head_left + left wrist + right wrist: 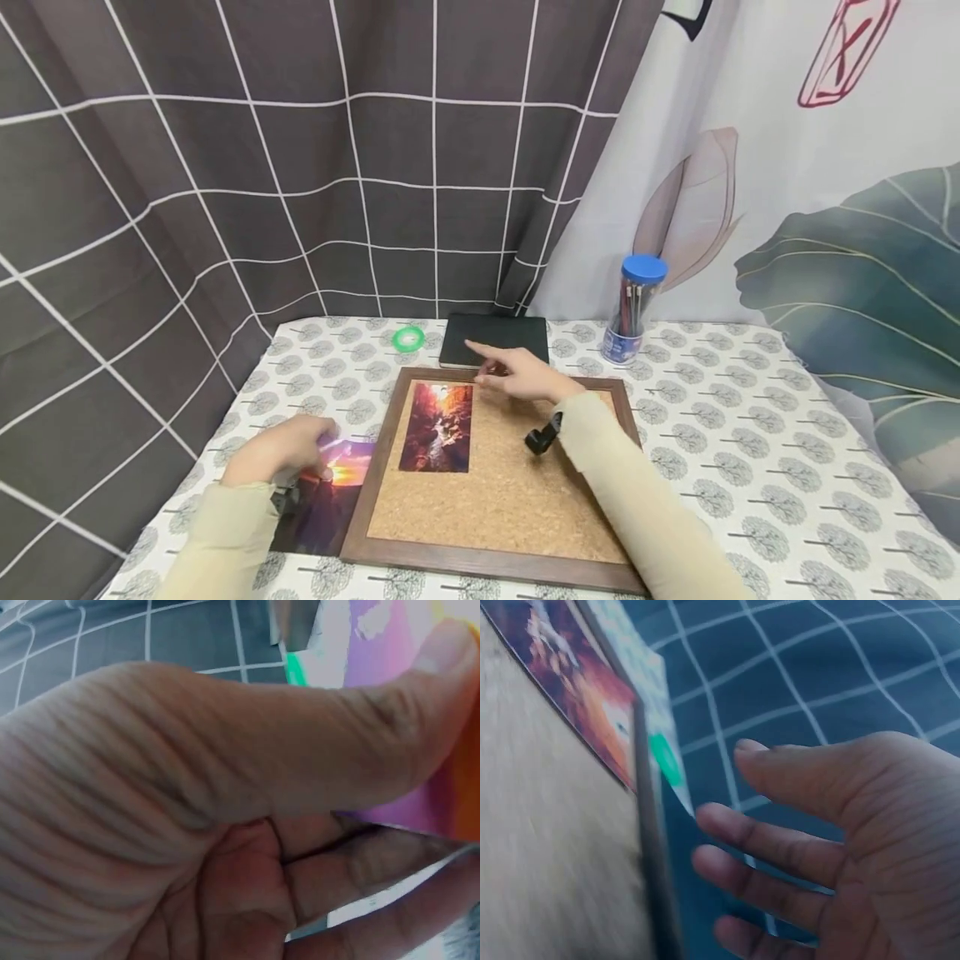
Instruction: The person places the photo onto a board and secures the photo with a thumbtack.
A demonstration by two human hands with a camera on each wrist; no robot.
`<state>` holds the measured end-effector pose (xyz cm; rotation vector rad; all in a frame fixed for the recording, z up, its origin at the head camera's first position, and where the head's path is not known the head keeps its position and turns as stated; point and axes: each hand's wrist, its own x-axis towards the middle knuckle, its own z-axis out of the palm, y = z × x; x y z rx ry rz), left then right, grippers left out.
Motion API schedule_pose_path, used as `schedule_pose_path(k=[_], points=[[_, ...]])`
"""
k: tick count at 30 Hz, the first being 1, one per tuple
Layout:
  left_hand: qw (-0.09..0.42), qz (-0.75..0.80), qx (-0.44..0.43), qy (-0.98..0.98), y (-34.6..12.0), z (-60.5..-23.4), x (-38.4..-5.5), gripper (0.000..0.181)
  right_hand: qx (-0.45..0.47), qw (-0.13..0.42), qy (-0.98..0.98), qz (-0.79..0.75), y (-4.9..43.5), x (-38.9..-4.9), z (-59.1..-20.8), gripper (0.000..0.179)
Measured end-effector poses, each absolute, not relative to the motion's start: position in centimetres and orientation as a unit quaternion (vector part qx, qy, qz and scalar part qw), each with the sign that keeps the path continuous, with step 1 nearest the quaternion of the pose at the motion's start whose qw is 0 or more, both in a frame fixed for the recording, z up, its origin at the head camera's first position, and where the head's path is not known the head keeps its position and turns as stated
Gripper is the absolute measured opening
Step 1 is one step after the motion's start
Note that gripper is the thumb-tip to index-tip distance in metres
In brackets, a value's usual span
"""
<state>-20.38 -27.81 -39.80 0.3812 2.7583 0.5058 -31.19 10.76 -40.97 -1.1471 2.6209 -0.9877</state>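
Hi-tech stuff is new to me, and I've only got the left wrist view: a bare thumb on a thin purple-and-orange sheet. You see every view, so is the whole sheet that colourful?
Observer: No. The head view shows that the half of the sheet nearer the person is dark.

Operator: Funny, I only see the bright bit! And the other hand, is it holding anything?

Observer: Nothing. The right hand is empty, by the far edge of a rectangular tan cork board with a brown wooden frame.
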Motion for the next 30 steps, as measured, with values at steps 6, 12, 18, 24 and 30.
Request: schedule_pose_path(k=[6, 12, 18, 24, 30], points=[[0.154, 0.215, 0.167, 0.95, -28.5, -38.3, -20.9, 0.02, -0.339, 0.023, 0.884, -0.32, 17.7, -30.1, -39.3, 0.038], [0.192, 0.292, 0.16, 0.923, -28.9, -36.0, -20.9, 0.021, -0.26, -0.011, 0.9, -0.35, 25.0, -28.7, -38.7, 0.033], [0.205, 0.299, 0.179, 0.915, -28.0, -33.1, -21.3, 0.016, -0.181, -0.026, 0.919, -0.35, 31.8, -27.1, -40.0, 0.038], [0.122, 0.285, 0.237, 0.921, -23.7, -32.2, -23.2, 0.018, -0.109, -0.07, 0.932, -0.338, 35.1, -26.7, -44.3, 0.037], [0.046, 0.307, 0.271, 0.911, -16.4, -34.0, -26.1, 0.019, -0.056, -0.141, 0.933, -0.326, 36.0, -27.0, -47.9, 0.036]])
